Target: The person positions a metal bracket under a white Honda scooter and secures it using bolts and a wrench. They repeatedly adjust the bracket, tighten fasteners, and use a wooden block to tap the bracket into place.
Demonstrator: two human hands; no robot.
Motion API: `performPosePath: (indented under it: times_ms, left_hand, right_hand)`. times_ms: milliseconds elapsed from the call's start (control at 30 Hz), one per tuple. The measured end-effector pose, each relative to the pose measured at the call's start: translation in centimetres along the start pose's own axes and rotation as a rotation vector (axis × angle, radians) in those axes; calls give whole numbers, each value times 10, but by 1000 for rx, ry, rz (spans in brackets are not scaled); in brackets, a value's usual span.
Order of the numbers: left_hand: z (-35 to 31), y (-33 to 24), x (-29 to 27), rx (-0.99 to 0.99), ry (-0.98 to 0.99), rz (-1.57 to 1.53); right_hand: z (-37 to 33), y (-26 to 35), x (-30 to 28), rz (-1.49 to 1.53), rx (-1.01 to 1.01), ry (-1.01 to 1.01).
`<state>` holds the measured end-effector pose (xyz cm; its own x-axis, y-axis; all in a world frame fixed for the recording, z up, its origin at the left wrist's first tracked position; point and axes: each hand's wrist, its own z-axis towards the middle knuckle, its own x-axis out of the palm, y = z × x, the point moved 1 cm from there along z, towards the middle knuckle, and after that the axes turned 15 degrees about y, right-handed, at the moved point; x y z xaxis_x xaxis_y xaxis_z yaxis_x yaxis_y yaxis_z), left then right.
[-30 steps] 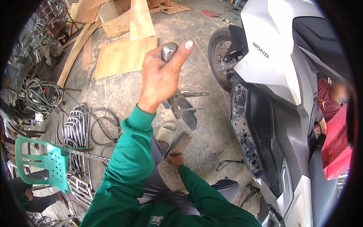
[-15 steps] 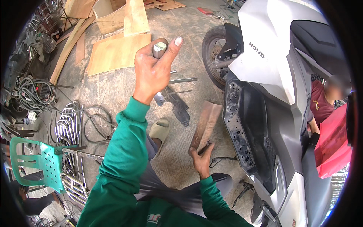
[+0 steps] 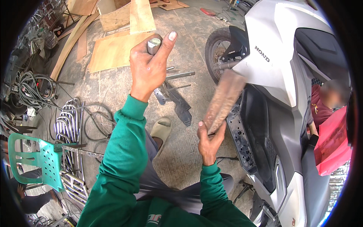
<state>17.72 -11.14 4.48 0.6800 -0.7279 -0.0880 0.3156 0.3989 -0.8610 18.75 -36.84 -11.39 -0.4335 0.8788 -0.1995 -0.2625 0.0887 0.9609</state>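
My left hand [image 3: 148,72] is raised in front of me, its fingers wrapped round a metal rod [image 3: 154,44]. Only the rod's bright round end shows above the fist; the thumb points up beside it. Lower and to the right, my right hand [image 3: 212,142] grips the near end of a rusty length of angle iron [image 3: 226,100]. The piece slants up and away to the right, its far end overlapping the motor scooter [image 3: 280,75] in view. On the floor beyond my hands lie a dark flat plate [image 3: 183,111] and several metal bars [image 3: 181,75].
Plywood sheets [image 3: 113,53] lie at the far left. Nearer are coiled cables [image 3: 34,89], bent metal tubes [image 3: 68,121] and a green plastic chair [image 3: 47,162]. My slippered foot [image 3: 161,132] rests on the concrete. Beyond the scooter sits another person [image 3: 321,102] by a red sheet [image 3: 332,140].
My right hand has lifted the angle iron up and to the right, toward the scooter. The left hand has shifted slightly left, still holding the rod.
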Motion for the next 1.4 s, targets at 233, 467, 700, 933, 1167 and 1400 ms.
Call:
performPosePath:
  times_ms: [233, 467, 700, 933, 1167, 1400]
  left_hand:
    - [-2, -7, -4, 20, 8, -52]
    - [-2, -5, -9, 43, 12, 165]
    - [3, 0, -6, 71, -24, 142]
    - [3, 2, 8, 73, -31, 163]
    - [-5, 2, 23, 204, -23, 289]
    - [0, 9, 21, 142, -61, 299]
  right_hand:
    - [23, -27, 30, -163, -79, -25]
    - [0, -33, 21, -33, 291, 130]
    - [8, 19, 7, -200, -259, -43]
    - [35, 134, -29, 49, -699, -180]
    - [45, 82, -8, -557, 249, 304]
    - [24, 96, -30, -128, 11, 100]
